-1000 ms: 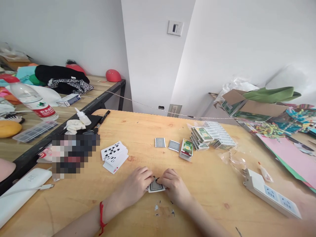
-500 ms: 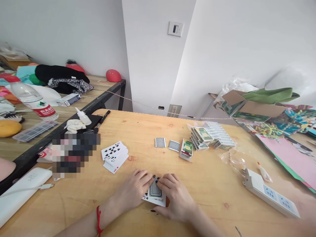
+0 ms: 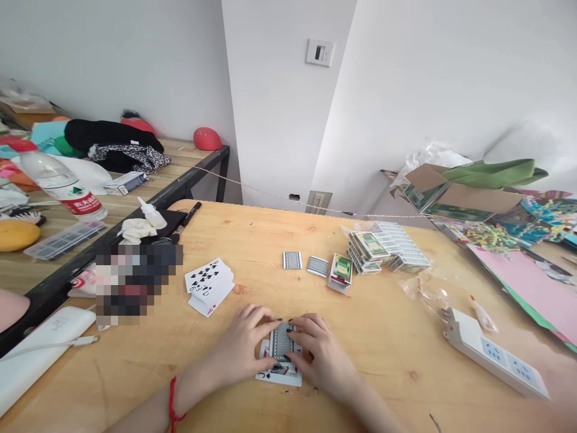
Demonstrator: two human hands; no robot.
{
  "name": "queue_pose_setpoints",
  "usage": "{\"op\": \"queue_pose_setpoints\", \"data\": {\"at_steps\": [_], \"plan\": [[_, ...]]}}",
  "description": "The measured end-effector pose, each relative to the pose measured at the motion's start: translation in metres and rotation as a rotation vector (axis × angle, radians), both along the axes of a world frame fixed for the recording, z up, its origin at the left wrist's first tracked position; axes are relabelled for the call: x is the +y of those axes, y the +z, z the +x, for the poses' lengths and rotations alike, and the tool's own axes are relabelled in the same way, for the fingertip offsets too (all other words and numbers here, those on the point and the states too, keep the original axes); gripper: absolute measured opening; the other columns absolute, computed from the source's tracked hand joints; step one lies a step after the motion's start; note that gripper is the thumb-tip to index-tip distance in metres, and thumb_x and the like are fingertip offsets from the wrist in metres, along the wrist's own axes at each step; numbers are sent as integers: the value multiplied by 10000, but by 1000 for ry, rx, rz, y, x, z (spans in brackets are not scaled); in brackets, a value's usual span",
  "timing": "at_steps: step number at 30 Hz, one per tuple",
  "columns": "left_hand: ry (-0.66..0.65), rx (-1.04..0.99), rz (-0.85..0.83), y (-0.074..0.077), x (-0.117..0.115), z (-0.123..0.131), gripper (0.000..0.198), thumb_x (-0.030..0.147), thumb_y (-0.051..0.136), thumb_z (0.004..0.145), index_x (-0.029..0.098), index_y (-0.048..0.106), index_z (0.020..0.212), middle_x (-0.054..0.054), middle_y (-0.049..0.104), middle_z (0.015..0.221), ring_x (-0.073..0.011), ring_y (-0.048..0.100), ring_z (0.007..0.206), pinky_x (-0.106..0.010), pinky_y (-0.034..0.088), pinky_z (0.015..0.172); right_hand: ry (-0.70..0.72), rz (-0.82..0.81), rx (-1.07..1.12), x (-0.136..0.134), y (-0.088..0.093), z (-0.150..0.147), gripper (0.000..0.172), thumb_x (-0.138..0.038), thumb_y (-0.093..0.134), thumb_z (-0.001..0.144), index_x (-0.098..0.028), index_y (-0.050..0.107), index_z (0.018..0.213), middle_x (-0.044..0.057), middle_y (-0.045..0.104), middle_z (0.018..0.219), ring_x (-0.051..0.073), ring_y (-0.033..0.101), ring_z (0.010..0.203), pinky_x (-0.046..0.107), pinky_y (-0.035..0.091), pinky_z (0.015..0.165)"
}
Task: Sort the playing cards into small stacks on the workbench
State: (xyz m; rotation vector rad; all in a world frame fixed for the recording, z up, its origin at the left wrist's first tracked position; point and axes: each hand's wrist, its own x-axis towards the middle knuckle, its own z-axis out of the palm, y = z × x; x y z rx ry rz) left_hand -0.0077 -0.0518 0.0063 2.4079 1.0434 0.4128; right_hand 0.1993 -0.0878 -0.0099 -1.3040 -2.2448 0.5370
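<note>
My left hand and my right hand grip a face-down playing card with a grey patterned back, fingers and thumbs on its left and right edges. Whether more than one card is in this grip I cannot tell. Beneath it, a face-up picture card shows its lower part, with a J in the corner. To the left lies a loose fan of face-up cards, a spade card on top. Two small grey-backed stacks or cards, one left of the other, lie farther back.
An upright green-and-white card box stands beside stacked card boxes. A power strip and a glue tube are at right. At left are a white power bank, a glue bottle and a water bottle.
My left thumb has come into view at the card's lower left, and my right thumb has moved up to its lower right edge. More of the picture card beneath now shows.
</note>
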Motion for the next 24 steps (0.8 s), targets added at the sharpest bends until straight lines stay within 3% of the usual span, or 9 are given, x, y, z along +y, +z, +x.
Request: {"op": "queue_pose_setpoints", "data": {"at_steps": [5,12,16,18,21,23,24], "plan": [[61,-36,-147,-5,8,3,564,297,735,537,265,516,1056,-16,482,1055,-223,420,1018,-352,364,875,24,-107,81,8,1,4,310,-300,685,654,-212,617,943,77,566,1054,228,459,982,356,406,823],[132,-21,-263,-2,17,11,435,231,731,491,209,535,878,-12,517,952,-221,475,925,-328,391,771,-127,-254,160,20,0,-5,496,-111,713,534,-186,542,993,42,556,896,198,492,849,300,418,736],[187,-131,-395,-9,22,15,211,194,599,644,206,527,842,13,569,785,-157,535,731,-259,398,640,-175,-326,226,32,-5,-8,146,-76,603,616,-174,600,724,6,541,738,123,498,636,221,397,568],[246,-199,-453,-12,25,15,162,219,525,719,205,514,880,16,578,725,-143,545,675,-249,400,615,-205,-360,298,40,-8,-6,65,-110,584,646,-169,603,667,-1,553,679,108,493,577,211,384,530],[321,-199,-453,-10,25,13,317,289,560,708,199,464,996,14,579,728,-157,553,698,-262,406,640,-270,-439,440,56,-13,2,30,-182,585,665,-160,604,671,4,591,638,112,516,557,214,389,515],[316,-74,-391,-3,22,11,567,318,727,507,201,472,1000,-3,562,829,-192,541,781,-279,402,671,-323,-522,547,66,-15,8,85,-235,586,671,-150,583,666,-6,574,564,103,503,492,203,368,453],[276,-18,-348,0,19,10,601,327,767,424,206,504,950,-17,542,909,-213,522,858,-289,397,706,-338,-547,586,71,-16,11,111,-259,592,668,-150,571,661,-18,554,523,95,486,450,194,344,412]]}}
